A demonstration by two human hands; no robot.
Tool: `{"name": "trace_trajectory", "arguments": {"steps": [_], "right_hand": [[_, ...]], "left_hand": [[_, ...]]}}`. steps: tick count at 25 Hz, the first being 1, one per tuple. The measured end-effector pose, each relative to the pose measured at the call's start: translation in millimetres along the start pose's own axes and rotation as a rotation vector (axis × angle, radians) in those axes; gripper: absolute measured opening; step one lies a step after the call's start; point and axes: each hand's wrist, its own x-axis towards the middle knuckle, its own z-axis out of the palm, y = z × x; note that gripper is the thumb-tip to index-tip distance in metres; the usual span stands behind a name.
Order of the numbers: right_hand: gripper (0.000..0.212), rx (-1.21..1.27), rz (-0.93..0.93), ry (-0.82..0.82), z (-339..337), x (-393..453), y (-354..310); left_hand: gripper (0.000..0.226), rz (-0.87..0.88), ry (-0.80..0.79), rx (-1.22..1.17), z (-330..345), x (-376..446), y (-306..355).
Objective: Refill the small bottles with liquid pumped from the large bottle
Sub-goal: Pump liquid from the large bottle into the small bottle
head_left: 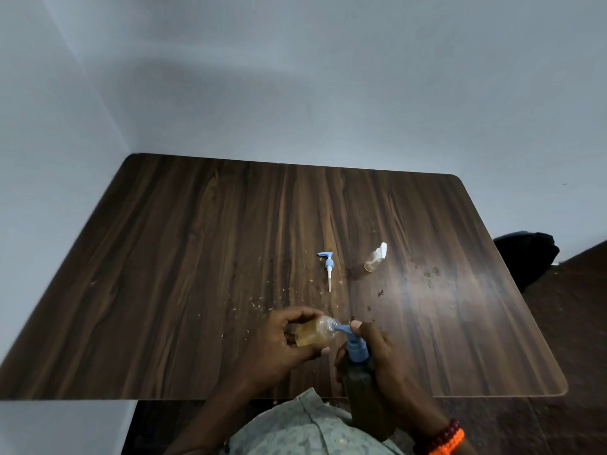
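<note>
My left hand [279,339] holds a small clear bottle [315,333] of amber liquid, tilted with its open mouth to the right. The blue pump nozzle [341,330] of the large dark bottle [364,389] touches that mouth. My right hand [384,356] grips the large bottle near its top, a finger resting on the pump head. A second small bottle [374,259] with a white cap lies on its side farther back on the table. A loose blue pump with its white dip tube [328,267] lies left of it.
The dark wooden table [197,257] stands against pale walls at the back and left. Crumbs and small dark spots are scattered around the middle. A black object [525,254] sits beyond the table's right edge. An orange and red bracelet [443,438] is on my right wrist.
</note>
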Motion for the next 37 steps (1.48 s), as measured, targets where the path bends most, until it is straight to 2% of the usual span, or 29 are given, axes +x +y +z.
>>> {"name": "trace_trajectory", "arguments": {"steps": [4, 7, 8, 10, 12, 16, 17, 19, 20, 23, 26, 27, 30, 33, 36, 37], "right_hand": [[0.084, -0.006, -0.016, 0.011, 6, -6, -12], [0.128, -0.023, -0.027, 0.025, 12, -7, -17], [0.124, -0.015, -0.017, 0.026, 12, -7, -14], [0.090, 0.006, 0.010, 0.018, 10, -7, -11], [0.071, -0.031, 0.017, 0.018, 6, -7, -6], [0.084, -0.047, -0.028, 0.009, 6, -4, -3], [0.076, -0.038, -0.028, 0.004, 6, -4, -2], [0.045, 0.005, -0.018, 0.026, 4, -4, 0], [0.039, 0.013, -0.009, 0.025, 3, -3, 1], [0.051, -0.005, 0.036, 0.008, 3, -1, 7], [0.076, -0.027, -0.007, 0.016, 4, -3, 5], [0.076, -0.030, -0.023, 0.011, 3, -4, 5], [0.051, -0.038, -0.030, 0.033, 2, -2, 6], [0.051, -0.025, -0.008, 0.002, 0, -1, 11], [0.037, -0.018, 0.005, 0.017, 0, -3, 7], [0.041, -0.002, 0.000, 0.011, 0, -3, 7]], "left_hand": [[0.043, 0.006, 0.003, 0.002, -1, -1, 2], [0.043, 0.003, 0.008, 0.002, -2, -2, 1], [0.043, 0.002, 0.005, 0.000, -2, -2, 1], [0.042, 0.007, -0.003, 0.008, -2, -3, 1], [0.043, 0.006, -0.006, 0.023, 0, -3, 2], [0.043, 0.000, -0.009, 0.012, -1, -4, 2], [0.043, 0.003, -0.008, 0.013, -1, -3, 3], [0.043, 0.005, -0.005, 0.010, -2, -4, 2], [0.043, 0.004, -0.006, 0.008, -2, -4, 2], [0.044, -0.001, -0.011, 0.010, -1, -5, 1], [0.042, 0.010, -0.022, 0.015, -1, -5, 2], [0.042, 0.013, -0.018, 0.013, -1, -5, 3], [0.043, 0.002, 0.000, 0.003, -1, -5, 4], [0.042, -0.002, -0.010, 0.009, -1, -5, 3], [0.042, -0.007, -0.022, 0.015, 0, -6, 2], [0.042, -0.007, -0.024, 0.014, 0, -6, 2]]}}
